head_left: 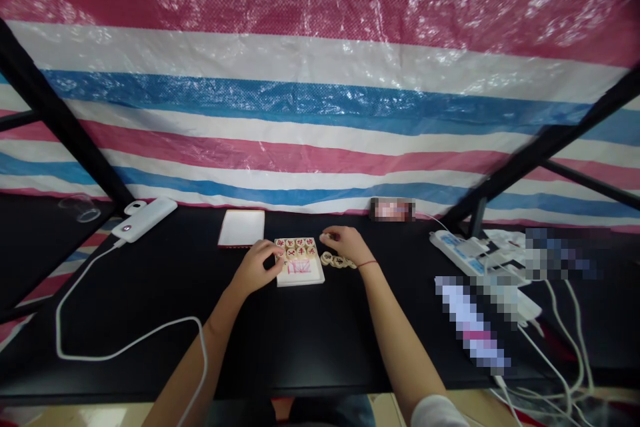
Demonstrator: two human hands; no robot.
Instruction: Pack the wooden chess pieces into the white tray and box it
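Note:
A shallow white box (300,280) sits on the black table, holding rows of round wooden xiangqi pieces (301,253) with red characters. Its near part shows bare floor with pink-red markings. At the box's left edge, my left hand (256,269) has thumb and index finger closed around a xiangqi piece at the end of the second row, which they partly cover. Just beyond the right edge, my right hand (349,245) pinches a pale xiangqi piece (324,236) at its fingertips. Beneath that hand lie several loose xiangqi pieces (334,259) with dark characters, partly hidden by the wrist.
A white box lid (242,228) lies open side up behind my left hand. To the left are a white power bank (145,220) with a long cable and a clear cup (87,210). Power strips (457,252), cables and a blurred phone (473,323) occupy the right. Striped sheeting (320,107) hangs behind.

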